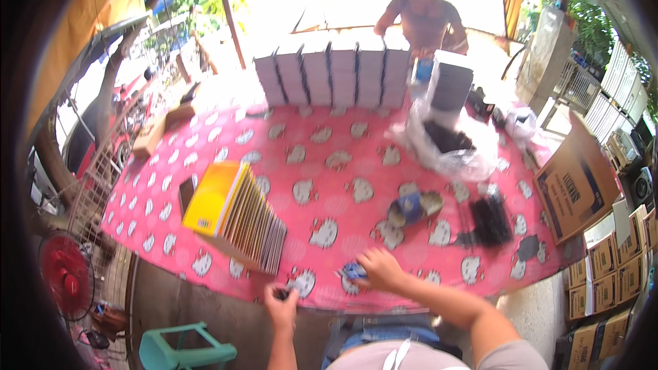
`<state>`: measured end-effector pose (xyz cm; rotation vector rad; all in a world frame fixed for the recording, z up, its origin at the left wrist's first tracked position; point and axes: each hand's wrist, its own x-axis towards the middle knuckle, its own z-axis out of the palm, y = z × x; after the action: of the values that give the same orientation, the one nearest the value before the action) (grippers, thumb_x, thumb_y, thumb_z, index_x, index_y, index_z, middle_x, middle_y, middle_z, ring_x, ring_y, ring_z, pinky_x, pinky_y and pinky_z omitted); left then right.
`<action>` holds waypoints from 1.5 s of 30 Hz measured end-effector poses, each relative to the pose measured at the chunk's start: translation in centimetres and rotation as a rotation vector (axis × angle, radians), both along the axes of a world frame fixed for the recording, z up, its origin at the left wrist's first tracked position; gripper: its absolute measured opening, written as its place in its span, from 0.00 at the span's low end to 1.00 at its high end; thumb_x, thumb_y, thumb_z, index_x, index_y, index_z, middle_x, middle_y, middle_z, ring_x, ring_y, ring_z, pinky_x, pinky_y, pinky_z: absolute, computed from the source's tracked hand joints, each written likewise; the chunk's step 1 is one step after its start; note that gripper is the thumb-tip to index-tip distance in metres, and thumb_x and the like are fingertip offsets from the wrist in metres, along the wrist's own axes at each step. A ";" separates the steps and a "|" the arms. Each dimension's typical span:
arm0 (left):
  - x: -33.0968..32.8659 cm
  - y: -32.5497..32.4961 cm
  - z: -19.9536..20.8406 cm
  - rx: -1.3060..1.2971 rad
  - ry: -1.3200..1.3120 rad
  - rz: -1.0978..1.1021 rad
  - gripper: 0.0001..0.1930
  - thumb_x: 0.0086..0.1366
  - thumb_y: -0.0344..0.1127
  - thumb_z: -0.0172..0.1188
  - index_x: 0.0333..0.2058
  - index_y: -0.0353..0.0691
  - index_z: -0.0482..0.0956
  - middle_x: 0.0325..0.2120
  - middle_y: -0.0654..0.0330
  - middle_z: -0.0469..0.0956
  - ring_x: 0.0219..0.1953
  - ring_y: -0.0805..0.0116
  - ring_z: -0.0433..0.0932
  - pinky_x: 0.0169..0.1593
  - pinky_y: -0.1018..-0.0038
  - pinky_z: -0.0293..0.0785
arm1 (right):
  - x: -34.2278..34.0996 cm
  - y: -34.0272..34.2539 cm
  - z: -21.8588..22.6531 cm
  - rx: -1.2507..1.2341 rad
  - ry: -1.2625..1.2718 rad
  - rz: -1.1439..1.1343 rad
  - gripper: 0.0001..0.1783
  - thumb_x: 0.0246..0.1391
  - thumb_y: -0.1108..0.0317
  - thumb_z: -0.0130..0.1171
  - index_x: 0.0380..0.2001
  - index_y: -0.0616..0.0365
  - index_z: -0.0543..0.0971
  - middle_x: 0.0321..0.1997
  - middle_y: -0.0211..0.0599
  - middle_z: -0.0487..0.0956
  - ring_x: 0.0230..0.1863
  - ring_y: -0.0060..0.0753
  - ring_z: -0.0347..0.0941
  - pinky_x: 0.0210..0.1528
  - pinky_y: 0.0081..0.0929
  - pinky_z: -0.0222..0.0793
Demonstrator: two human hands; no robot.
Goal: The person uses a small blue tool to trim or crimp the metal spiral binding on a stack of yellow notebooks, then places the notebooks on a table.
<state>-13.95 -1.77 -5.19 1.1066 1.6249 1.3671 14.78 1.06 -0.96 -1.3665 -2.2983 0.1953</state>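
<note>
Hand positions
Left hand (279,307): fingers clamp small black object (282,294); right hand (381,270): fingers clamp small blue object (354,271); yellow-covered book stack (238,216) nearby, presumably for reach

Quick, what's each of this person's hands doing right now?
Left hand: closed on a small dark thing, too blurred to identify.
Right hand: closed on a small blue thing, also unclear.

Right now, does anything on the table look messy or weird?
Yes, a little: the black pile at the right looks untidy, with bits sticking out on its left side. Farther back, the plastic bag looks crumpled around other black things.
</note>
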 end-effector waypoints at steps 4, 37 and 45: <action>9.6 1.2 5.9 -0.228 -0.714 -0.162 0.16 0.55 0.18 0.63 0.38 0.36 0.67 0.32 0.52 0.77 0.32 0.60 0.82 0.34 0.68 0.82 | 8.9 -6.8 -1.9 0.079 0.011 -0.296 0.36 0.35 0.48 0.71 0.44 0.61 0.75 0.42 0.46 0.77 0.41 0.50 0.73 0.45 0.41 0.67; 44.2 24.9 8.4 0.156 0.889 -1.108 0.14 0.57 0.38 0.62 0.44 0.52 0.76 0.71 0.49 0.37 0.71 0.35 0.27 0.60 0.24 0.29 | 12.2 -6.5 0.1 -0.248 0.263 -0.385 0.32 0.44 0.51 0.66 0.52 0.48 0.73 0.58 0.41 0.66 0.62 0.51 0.55 0.64 0.55 0.42; 27.3 12.5 16.1 0.001 0.108 -1.135 0.31 0.62 0.43 0.64 0.62 0.44 0.65 0.69 0.49 0.47 0.71 0.52 0.46 0.66 0.60 0.51 | 12.3 -7.9 -0.6 -0.328 0.136 -0.402 0.35 0.45 0.41 0.63 0.55 0.43 0.73 0.62 0.31 0.64 0.67 0.46 0.48 0.66 0.58 0.33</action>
<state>13.36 10.69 10.89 1.7186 0.7517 0.5412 27.06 -6.82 -1.59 -1.8814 -1.8889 0.5322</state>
